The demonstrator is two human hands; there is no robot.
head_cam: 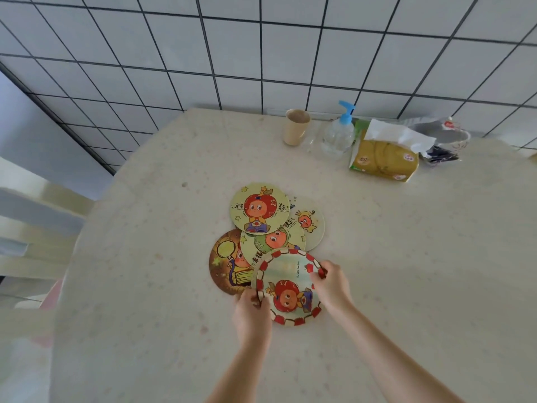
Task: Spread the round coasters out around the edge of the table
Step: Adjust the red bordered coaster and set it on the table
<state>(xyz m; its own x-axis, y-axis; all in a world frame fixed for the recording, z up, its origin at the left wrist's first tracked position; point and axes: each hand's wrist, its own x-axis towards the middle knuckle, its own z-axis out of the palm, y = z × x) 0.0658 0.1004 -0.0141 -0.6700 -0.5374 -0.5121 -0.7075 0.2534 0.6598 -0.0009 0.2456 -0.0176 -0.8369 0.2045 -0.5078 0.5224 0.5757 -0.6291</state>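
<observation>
Several round cartoon coasters lie overlapped in the middle of the pale table (pixel 145 257). The nearest one, a coaster with a red-and-white checked rim (pixel 286 282), is held at both sides. My left hand (pixel 251 314) pinches its lower left rim, and my right hand (pixel 329 283) pinches its upper right rim. Behind it lie a brown coaster (pixel 225 264), a green-figure coaster (pixel 273 241), a yellow coaster with a red-headed figure (pixel 259 207) and a pale coaster (pixel 309 225), partly covered by one another.
Along the tiled wall at the back stand a beige cup (pixel 296 126), a clear pump bottle with a blue top (pixel 338 135), a yellow tissue pack (pixel 383 157) and a bowl (pixel 443 138). A pale chair (pixel 37 228) stands at the table's left edge.
</observation>
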